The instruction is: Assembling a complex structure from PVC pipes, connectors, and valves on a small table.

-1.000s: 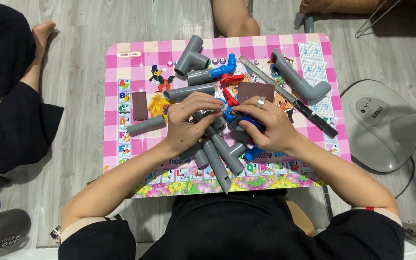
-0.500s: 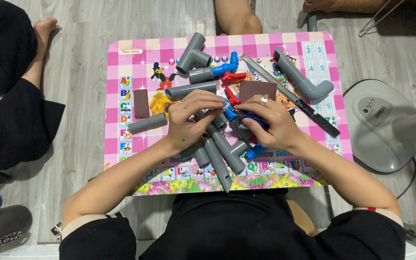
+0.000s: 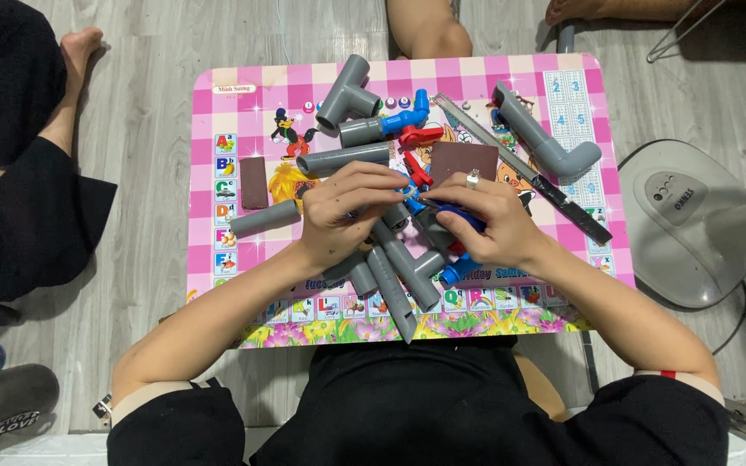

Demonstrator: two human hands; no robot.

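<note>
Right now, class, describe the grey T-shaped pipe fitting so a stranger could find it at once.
Start at the pink checked table and go to its far edge, near the middle. The T-shaped fitting lies there, beyond both hands; it alone has three openings, unlike the straight grey pipes nearby.

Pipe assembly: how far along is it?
Done: a few fitted pieces, like the grey tee and the elbow pipe. In hand: left hand and right hand work a blue-handled part. Left: loose grey pipes lie unjoined.
</note>
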